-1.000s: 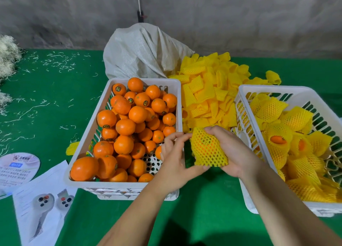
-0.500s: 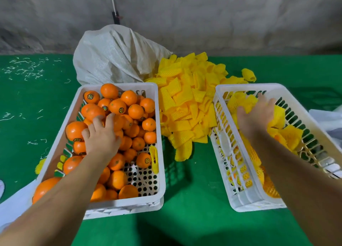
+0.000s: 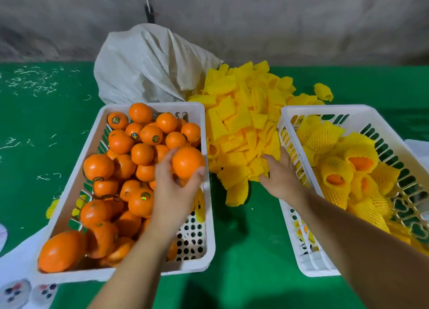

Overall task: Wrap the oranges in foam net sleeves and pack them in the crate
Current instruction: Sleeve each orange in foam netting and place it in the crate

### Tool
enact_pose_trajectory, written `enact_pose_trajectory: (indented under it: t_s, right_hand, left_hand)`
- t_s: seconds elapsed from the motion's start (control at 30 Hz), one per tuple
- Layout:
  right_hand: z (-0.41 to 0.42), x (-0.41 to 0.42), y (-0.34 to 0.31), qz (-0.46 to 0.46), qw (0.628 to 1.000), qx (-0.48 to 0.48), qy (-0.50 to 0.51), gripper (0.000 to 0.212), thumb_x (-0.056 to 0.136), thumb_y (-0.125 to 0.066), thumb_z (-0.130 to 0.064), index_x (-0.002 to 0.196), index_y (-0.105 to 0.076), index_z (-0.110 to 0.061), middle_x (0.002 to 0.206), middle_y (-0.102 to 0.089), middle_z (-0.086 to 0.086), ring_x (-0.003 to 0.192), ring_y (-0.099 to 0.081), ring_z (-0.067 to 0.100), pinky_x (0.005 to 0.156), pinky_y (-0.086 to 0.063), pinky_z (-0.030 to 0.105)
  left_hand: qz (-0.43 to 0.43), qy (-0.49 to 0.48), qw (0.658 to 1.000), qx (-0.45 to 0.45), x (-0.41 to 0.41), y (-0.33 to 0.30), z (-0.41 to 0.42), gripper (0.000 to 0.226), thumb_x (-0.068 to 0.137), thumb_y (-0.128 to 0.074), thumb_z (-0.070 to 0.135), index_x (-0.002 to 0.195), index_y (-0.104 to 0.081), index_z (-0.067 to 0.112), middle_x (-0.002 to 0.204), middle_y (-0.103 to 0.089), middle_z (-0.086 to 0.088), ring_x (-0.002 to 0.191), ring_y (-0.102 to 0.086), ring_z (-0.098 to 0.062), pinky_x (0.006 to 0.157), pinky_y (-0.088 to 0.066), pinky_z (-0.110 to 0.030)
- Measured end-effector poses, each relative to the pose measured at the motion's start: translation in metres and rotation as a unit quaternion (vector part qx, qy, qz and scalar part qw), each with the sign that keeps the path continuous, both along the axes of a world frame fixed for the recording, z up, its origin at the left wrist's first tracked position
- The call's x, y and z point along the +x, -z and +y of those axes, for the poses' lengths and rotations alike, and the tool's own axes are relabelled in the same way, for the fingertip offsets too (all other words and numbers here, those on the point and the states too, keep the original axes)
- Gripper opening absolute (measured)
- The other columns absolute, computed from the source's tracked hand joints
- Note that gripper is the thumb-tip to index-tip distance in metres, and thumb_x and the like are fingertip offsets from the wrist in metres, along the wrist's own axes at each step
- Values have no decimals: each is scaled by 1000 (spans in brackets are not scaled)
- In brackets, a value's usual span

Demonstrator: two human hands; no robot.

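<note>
A green felt-like surface covers the table, flecked at far left with pale shreds; behind it runs a rough grey wall. At the near left corner lie white printed sheets. Next comes the left crate, white and perforated, heaped with bare oranges, several bearing small stickers. Behind it slumps a white woven sack. The left hand hovers over the right side of this crate, fingers and thumb curled round one orange, held just above the rim. Between the two crates spreads a pile of yellow foam net sleeves, reaching from the sack toward the near middle. The right hand lies on the near right edge of that pile, fingers stretched out and relaxed, touching the sleeves without gripping any. At right stands the right crate, also white, holding wrapped oranges in yellow netting, orange skin showing at the open ends.
</note>
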State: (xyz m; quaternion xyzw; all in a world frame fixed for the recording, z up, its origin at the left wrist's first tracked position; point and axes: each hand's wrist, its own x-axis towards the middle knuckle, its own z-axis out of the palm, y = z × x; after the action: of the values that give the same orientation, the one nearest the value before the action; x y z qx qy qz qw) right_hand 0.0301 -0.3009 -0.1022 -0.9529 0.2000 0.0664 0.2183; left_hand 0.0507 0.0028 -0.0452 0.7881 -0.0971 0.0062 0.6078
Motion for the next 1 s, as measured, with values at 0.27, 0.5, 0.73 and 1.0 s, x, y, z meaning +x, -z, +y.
enact_pose_trajectory:
  t_s: [0.27,0.5,0.73,1.0]
  right_hand:
    - [-29,38,34,35,999,24,21,57,106,-51,-21,160,-36,-11,173,-4,5,154,-25,34,119,-36,45]
    - [-32,45,62,14,995,52,85,63,103,-54,-32,160,-34,-20,169,15,-4,146,-33,43,109,-45,48]
    - [-42,54,62,5,990,117,80,55,104,-55,-23,151,-41,2,167,-20,9,145,-36,31,111,-34,35]
    - [-30,46,51,-144,947,216,189,46,103,-57,-20,148,-55,-12,167,-21,0,147,-36,27,107,-37,35]
  left_hand:
    - [-15,72,995,60,-60,18,-47,74,86,-67,67,149,-33,52,143,-34,25,134,-41,0,111,-43,-36]
    - [-56,83,987,127,-58,20,-50,73,96,-69,55,155,-28,46,141,-24,37,137,-29,10,109,-41,-43]
    - [-70,76,982,160,-58,22,-52,73,97,-68,56,157,-28,43,139,-26,30,135,-26,14,108,-25,-20]
    - [-71,76,981,161,-59,23,-52,73,96,-68,58,155,-24,48,133,-23,33,124,-28,14,106,-33,-33]
